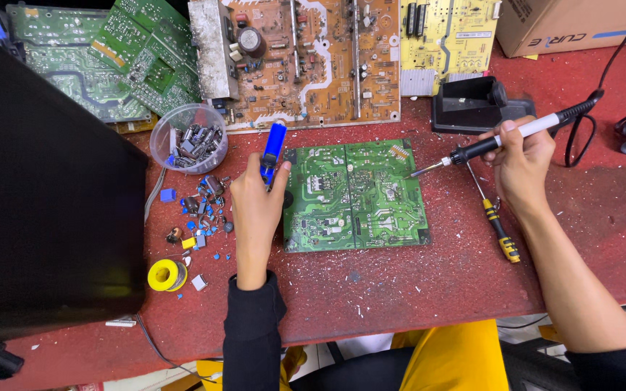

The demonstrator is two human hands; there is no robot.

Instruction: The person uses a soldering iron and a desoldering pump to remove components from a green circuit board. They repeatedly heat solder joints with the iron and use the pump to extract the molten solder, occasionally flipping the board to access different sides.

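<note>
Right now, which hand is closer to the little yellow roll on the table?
Left. The left hand grips a blue tool just up and right of the yellow roll. The right hand holds the soldering iron far across the green board.

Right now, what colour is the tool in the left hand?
Blue, seen in the head view: the desoldering pump gripped by the left hand.
</note>
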